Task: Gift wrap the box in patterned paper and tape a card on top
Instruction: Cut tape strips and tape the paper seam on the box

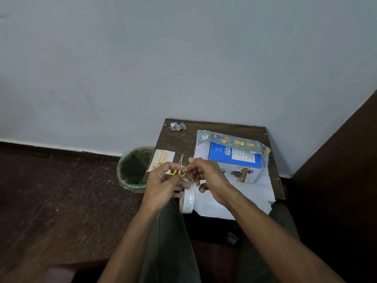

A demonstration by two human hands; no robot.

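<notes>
Your left hand grips the tape roll, fingers curled round it and holding it on edge over your lap, just off the near rim of the surface. Your right hand pinches at the top of the roll with thumb and forefinger, apparently picking at the loose end; whether any strip is already pulled free is too fine to tell.

Just beyond your fingers lie the scissors, yellow handles toward you, partly hidden by your hands. Beside them, at the left edge of the surface, sits the card, flat and untouched.

To the right, the box rests on the paper, which lies pattern side down. Only the far edge of the paper is lifted, leaning against the back of the box and showing its animal print; the box top, front and sides are still bare. A crumpled scrap sits at the far left corner, and a lined bin stands on the floor to the left.

By my reading you are early: box placed on the sheet, first flap only begun, nothing visibly taped. Still ahead are closing the paper round the box, taping the seam, folding and taping both ends, then taping the card on top.
</notes>
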